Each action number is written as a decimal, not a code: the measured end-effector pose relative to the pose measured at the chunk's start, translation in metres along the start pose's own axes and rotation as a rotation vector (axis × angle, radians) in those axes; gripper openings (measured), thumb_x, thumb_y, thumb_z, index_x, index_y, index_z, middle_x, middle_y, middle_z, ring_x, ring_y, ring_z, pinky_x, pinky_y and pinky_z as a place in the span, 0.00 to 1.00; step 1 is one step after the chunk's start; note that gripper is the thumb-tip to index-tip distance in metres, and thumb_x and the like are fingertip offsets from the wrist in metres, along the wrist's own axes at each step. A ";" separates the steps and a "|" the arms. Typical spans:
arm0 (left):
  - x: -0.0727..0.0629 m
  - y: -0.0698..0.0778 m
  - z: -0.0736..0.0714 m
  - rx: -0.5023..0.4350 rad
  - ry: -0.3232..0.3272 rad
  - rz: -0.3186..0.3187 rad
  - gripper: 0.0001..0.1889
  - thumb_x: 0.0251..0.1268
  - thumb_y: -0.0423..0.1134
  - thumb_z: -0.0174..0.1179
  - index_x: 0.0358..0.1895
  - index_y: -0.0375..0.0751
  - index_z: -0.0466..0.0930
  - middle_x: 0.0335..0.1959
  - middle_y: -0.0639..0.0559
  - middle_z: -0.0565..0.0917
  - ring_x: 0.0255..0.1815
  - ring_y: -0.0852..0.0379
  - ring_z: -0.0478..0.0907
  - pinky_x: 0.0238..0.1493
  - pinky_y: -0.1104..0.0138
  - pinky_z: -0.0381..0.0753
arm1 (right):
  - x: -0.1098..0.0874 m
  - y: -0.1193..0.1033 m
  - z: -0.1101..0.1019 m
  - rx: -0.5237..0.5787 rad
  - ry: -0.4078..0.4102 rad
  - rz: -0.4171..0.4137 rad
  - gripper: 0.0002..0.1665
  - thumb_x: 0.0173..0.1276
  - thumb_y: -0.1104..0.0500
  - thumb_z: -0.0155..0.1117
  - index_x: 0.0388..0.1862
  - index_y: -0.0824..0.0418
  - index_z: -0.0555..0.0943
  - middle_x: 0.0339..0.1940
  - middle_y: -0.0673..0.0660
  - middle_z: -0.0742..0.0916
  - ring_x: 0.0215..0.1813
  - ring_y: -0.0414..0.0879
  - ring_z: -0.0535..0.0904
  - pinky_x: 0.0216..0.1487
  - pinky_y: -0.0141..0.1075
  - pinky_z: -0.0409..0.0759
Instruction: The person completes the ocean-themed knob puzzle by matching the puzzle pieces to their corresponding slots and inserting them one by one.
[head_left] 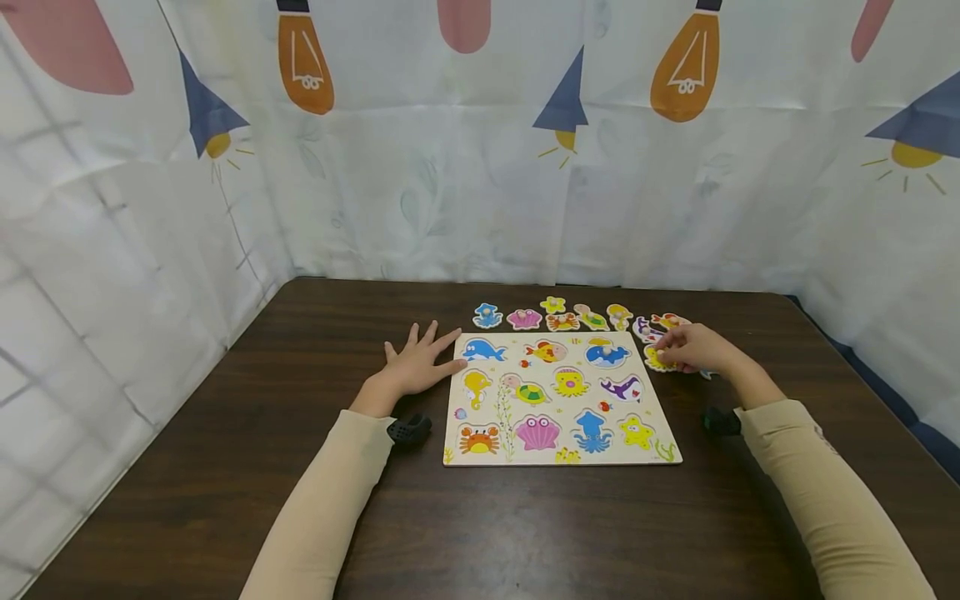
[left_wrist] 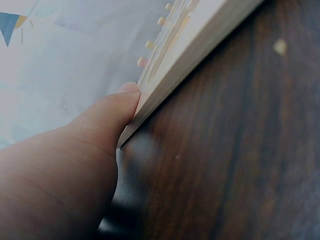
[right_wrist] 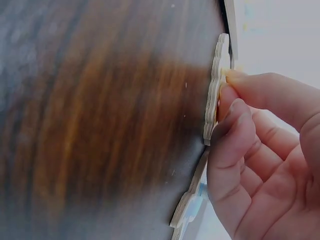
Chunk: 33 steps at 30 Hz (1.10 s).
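A pale wooden puzzle board (head_left: 491, 404) with sea-animal pictures lies flat on the dark table. My left hand (head_left: 411, 367) is at its upper left edge, fingers spread and thumb touching the rim. In the left wrist view the thumb (left_wrist: 112, 107) presses on the board's side. A blue whale piece (head_left: 607, 357) with a knob sits in the top right recess. Just off the board's right edge, my right hand (head_left: 697, 348) pinches the knob of a yellow puzzle piece (head_left: 656, 359), partly hidden by the fingers. The right wrist view shows this piece (right_wrist: 215, 95) tilted edge-on.
Behind the board lie loose knobbed pieces: a blue squid (head_left: 487, 316), a pink shell (head_left: 523, 320), a yellow star (head_left: 552, 304), a crab (head_left: 562, 322), a turtle (head_left: 592, 318) and a seahorse (head_left: 619, 316). A purple piece (head_left: 645, 330) and an orange fish (head_left: 667, 320) are near the right hand.
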<state>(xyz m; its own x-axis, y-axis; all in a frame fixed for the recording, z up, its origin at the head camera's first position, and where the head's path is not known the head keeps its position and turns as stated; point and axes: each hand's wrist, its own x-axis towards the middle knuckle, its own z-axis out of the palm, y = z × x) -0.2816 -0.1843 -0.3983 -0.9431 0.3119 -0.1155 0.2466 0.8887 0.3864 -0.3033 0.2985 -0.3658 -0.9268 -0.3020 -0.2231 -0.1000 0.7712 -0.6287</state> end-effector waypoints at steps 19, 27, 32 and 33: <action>0.000 -0.002 0.001 -0.002 0.010 -0.002 0.40 0.76 0.67 0.48 0.85 0.59 0.48 0.84 0.39 0.40 0.82 0.31 0.29 0.66 0.24 0.27 | 0.001 -0.005 -0.004 -0.027 0.046 0.058 0.16 0.72 0.60 0.68 0.47 0.74 0.85 0.32 0.57 0.84 0.31 0.47 0.79 0.35 0.36 0.83; -0.001 0.000 0.001 0.000 -0.001 0.004 0.41 0.76 0.67 0.48 0.85 0.59 0.49 0.84 0.38 0.40 0.82 0.31 0.29 0.66 0.23 0.27 | -0.005 -0.005 -0.005 -0.061 0.080 0.034 0.17 0.72 0.58 0.68 0.47 0.74 0.85 0.32 0.57 0.86 0.31 0.48 0.79 0.34 0.39 0.82; -0.001 0.000 0.001 0.001 0.001 0.002 0.41 0.76 0.67 0.48 0.85 0.58 0.49 0.84 0.38 0.40 0.82 0.31 0.29 0.66 0.24 0.27 | -0.007 -0.007 -0.007 -0.062 0.101 0.004 0.15 0.72 0.59 0.67 0.46 0.74 0.85 0.25 0.54 0.82 0.27 0.49 0.75 0.30 0.42 0.75; -0.001 0.000 0.001 0.001 0.001 0.001 0.41 0.76 0.67 0.48 0.85 0.58 0.48 0.84 0.38 0.40 0.82 0.31 0.29 0.66 0.24 0.27 | -0.008 -0.008 -0.007 -0.068 0.103 -0.003 0.15 0.72 0.59 0.68 0.46 0.73 0.85 0.24 0.54 0.81 0.27 0.49 0.75 0.30 0.42 0.74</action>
<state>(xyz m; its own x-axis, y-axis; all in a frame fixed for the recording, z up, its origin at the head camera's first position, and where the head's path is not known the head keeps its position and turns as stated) -0.2805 -0.1846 -0.3991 -0.9430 0.3126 -0.1145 0.2478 0.8888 0.3855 -0.2979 0.2986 -0.3539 -0.9584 -0.2476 -0.1416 -0.1234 0.8075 -0.5768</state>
